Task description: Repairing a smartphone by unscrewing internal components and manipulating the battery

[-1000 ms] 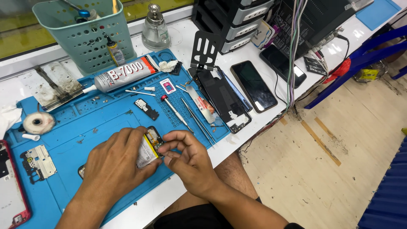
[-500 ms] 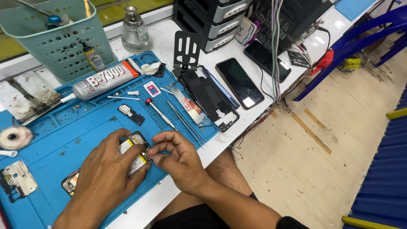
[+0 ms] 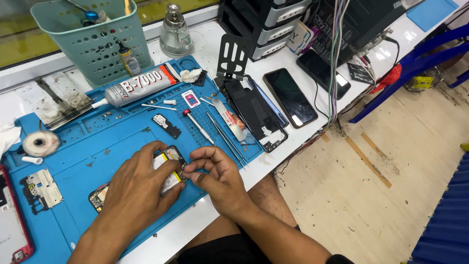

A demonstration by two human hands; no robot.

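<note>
Two hands work close together over an opened phone (image 3: 168,168) lying on the blue mat (image 3: 117,142), near the front edge of the tabletop (image 3: 215,44). The left hand (image 3: 139,190) lies flat across the phone's body, fingers spread, apparently pinning it so it cannot slide; its grip closes on nothing, it only presses. The right hand (image 3: 217,178) has thumb and forefinger pinched narrow at the phone's upper edge, by the yellow-edged battery; whether something tiny sits between the fingertips I cannot tell.

Just beyond the hands, a red-capped screwdriver (image 3: 198,126) and thin metal tweezers (image 3: 225,138) lie side by side on the mat, within easy reach of the right hand. A dark back cover (image 3: 254,115) rests at the mat's right edge, partly over a black stand (image 3: 233,56). To the left sit a small metal shield plate (image 3: 41,188) and a roll of tape (image 3: 40,143); a red-framed phone (image 3: 12,230) lies at the far left edge. Further back a tube of glue (image 3: 137,87) lies on its side.

Past the mat, a black phone (image 3: 289,97) lies face up on the white tabletop, a glass dispenser bottle (image 3: 175,32) and a green basket (image 3: 95,41) of tools stand at the rear, and grey drawers (image 3: 273,19) with hanging cables beside them. Right of the tabletop is a scuffed pale floor (image 3: 381,195).
</note>
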